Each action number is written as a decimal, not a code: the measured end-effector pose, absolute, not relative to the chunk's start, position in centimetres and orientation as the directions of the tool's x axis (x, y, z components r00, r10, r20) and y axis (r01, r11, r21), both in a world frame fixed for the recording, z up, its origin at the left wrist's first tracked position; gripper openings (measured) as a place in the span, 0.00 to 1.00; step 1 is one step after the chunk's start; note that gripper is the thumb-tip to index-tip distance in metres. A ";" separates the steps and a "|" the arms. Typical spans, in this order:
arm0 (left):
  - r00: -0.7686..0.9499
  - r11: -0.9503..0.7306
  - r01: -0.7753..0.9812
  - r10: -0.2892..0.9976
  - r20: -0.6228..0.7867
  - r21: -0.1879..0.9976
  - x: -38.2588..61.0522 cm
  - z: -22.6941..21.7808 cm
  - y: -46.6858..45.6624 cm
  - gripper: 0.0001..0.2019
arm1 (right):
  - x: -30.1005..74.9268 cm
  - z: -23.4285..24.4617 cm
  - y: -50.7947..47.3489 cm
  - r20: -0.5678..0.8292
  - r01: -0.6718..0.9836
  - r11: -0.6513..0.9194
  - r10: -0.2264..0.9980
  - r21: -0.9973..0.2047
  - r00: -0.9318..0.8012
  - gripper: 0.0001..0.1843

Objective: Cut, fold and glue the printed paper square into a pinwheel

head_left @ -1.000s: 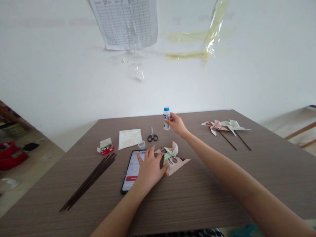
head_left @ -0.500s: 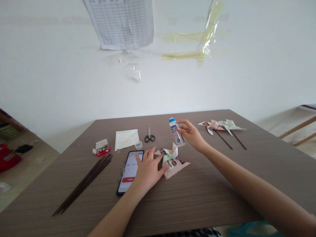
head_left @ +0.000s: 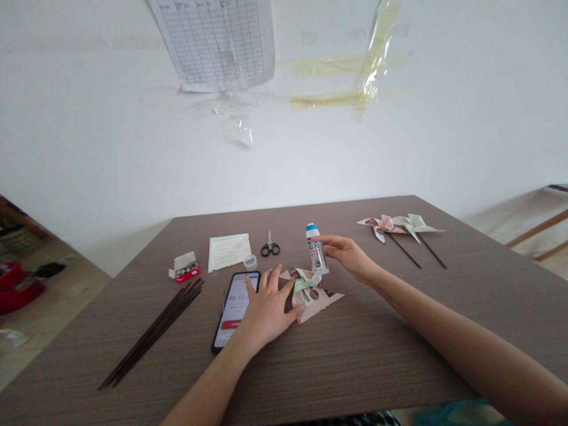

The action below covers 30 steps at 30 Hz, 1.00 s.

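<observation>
My left hand [head_left: 266,310] lies flat with its fingers spread, the fingertips resting on the left edge of a folded paper pinwheel [head_left: 313,299] and the heel beside a phone [head_left: 233,313] showing a timer. My right hand [head_left: 344,254] grips an upright white glue bottle [head_left: 315,249] with a blue cap. The bottle hangs just above the far corner of the folded paper, its base close to or touching the paper. My fingers hide part of its label.
Scissors [head_left: 270,248], a paper sheet [head_left: 229,251], a small clear cap [head_left: 250,262] and a small red-and-white box [head_left: 184,267] lie on the brown wood-grain table [head_left: 355,355]. Dark sticks [head_left: 151,331] lie left; two finished pinwheels on sticks [head_left: 399,228] lie right.
My right hand has brought the glue bottle down from the table's far side toward the folded paper, turning it upright. My left hand has stayed on the paper. The view has shifted slightly.
</observation>
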<state>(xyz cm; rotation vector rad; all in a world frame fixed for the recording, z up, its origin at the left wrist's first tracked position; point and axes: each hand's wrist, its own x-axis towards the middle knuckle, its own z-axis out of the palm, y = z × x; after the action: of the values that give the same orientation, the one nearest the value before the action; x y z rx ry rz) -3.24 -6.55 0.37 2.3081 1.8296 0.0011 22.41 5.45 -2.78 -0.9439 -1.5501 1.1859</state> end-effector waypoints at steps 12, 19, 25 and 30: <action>0.176 -0.164 0.975 0.982 -0.074 0.150 -2.1 -0.5 -6.6 0.32 | 22.2 -2.7 5.0 0.180 -0.063 0.169 0.940 -0.984 -0.290 0.40; 0.168 -0.159 0.974 0.985 -0.044 0.158 -2.3 -0.1 -6.5 0.27 | 21.6 -2.8 4.8 0.225 0.178 0.270 0.945 -0.946 -0.236 0.25; 0.158 -0.150 0.975 0.987 -0.037 0.161 -2.2 -0.3 -6.5 0.29 | 21.4 -3.5 4.0 0.282 0.443 0.346 0.937 -0.827 -0.204 0.20; 0.153 -0.144 0.975 0.987 -0.042 0.167 -2.0 -0.5 -6.4 0.29 | 20.8 -3.2 3.1 0.267 0.664 0.349 0.937 -0.661 -0.226 0.21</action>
<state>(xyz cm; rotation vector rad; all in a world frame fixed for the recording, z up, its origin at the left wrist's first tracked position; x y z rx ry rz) -2.02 -6.39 -0.45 2.2631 1.9461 0.1149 20.83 3.07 -3.16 -1.3913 -1.9774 0.5503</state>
